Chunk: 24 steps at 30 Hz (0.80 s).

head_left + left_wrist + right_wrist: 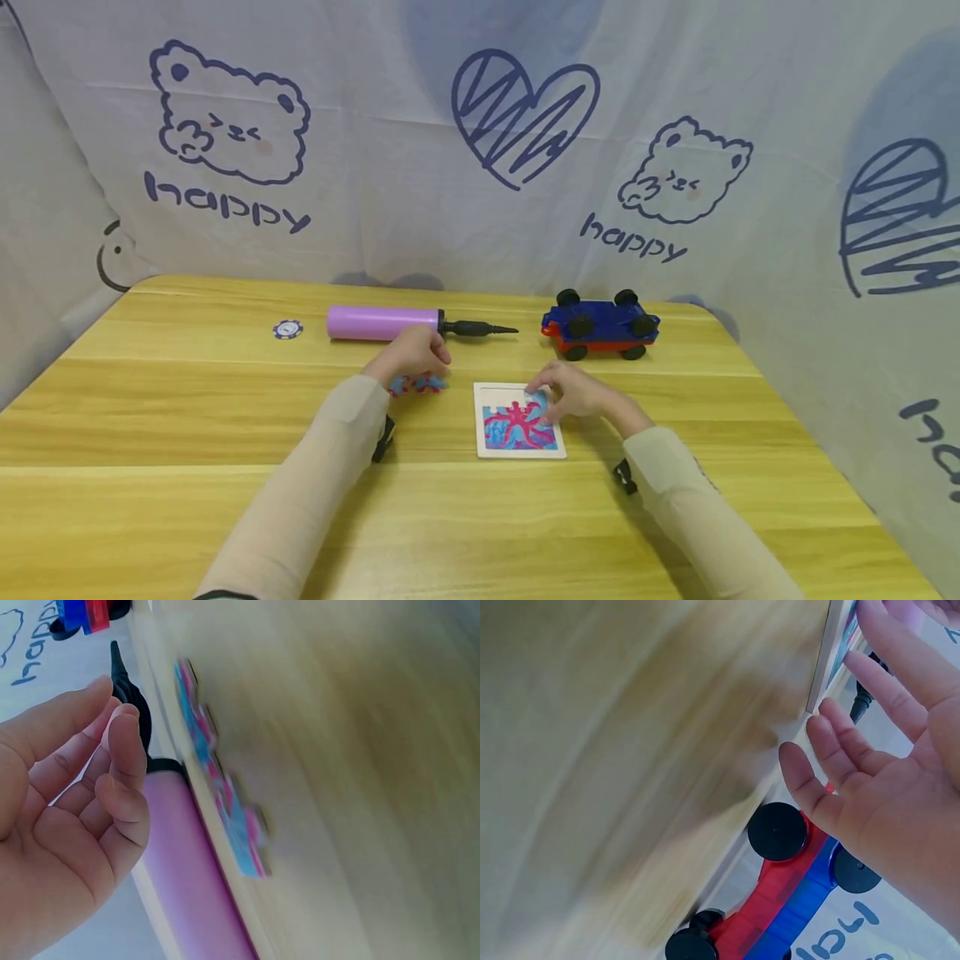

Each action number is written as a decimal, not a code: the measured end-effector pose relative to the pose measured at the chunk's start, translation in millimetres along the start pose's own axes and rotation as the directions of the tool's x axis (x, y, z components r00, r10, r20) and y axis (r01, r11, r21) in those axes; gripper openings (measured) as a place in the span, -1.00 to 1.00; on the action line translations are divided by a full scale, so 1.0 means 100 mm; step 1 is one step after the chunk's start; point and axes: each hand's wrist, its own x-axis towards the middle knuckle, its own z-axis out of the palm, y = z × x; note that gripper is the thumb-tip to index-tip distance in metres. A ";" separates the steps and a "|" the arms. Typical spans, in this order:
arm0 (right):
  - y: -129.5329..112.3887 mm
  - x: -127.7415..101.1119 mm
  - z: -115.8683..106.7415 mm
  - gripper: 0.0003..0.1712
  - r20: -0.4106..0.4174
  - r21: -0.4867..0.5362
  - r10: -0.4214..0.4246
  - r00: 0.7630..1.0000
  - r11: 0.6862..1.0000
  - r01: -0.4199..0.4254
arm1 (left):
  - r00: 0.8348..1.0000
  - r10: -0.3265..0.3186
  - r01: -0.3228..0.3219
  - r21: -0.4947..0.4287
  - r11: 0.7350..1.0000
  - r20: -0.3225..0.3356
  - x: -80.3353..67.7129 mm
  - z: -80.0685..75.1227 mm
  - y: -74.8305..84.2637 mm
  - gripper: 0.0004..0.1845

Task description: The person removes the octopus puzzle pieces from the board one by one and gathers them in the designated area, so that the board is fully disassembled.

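Note:
A small white-framed puzzle board [519, 423] with a pink octopus on blue lies flat at the table's middle. My right hand [573, 396] rests at its upper right corner. In the right wrist view that hand [870, 750] has straight fingers and holds nothing, with the board's edge [823, 664] just past the fingertips. A few loose pink and blue puzzle pieces [417, 384] lie left of the board. My left hand [414, 357] hovers just above and behind them. The left wrist view shows this hand [90, 772] with loosely curled, empty fingers beside the pieces [221, 791].
A purple hand pump [382, 323] with a black nozzle [480, 329] lies behind the left hand. A blue and red toy car [600, 325] lies wheels-up at the back right. A small round chip [288, 330] sits at the back left. Printed cloth walls the table.

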 end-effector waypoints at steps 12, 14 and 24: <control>0.04 -0.03 -0.01 -0.43 0.022 -0.013 0.006 1.000 1.000 -0.005 | 0.999 0.016 -0.015 -0.013 1.000 0.033 0.07 0.15 0.19 -0.88; 0.05 -0.03 -0.01 -0.43 0.020 -0.013 0.002 1.000 1.000 -0.002 | 0.999 0.017 -0.016 -0.017 1.000 0.041 0.08 0.17 0.23 -0.88; 0.08 -0.05 -0.02 -0.44 0.000 -0.002 -0.007 1.000 1.000 0.007 | 0.998 0.040 -0.041 0.013 0.999 0.055 0.13 0.30 0.38 -0.92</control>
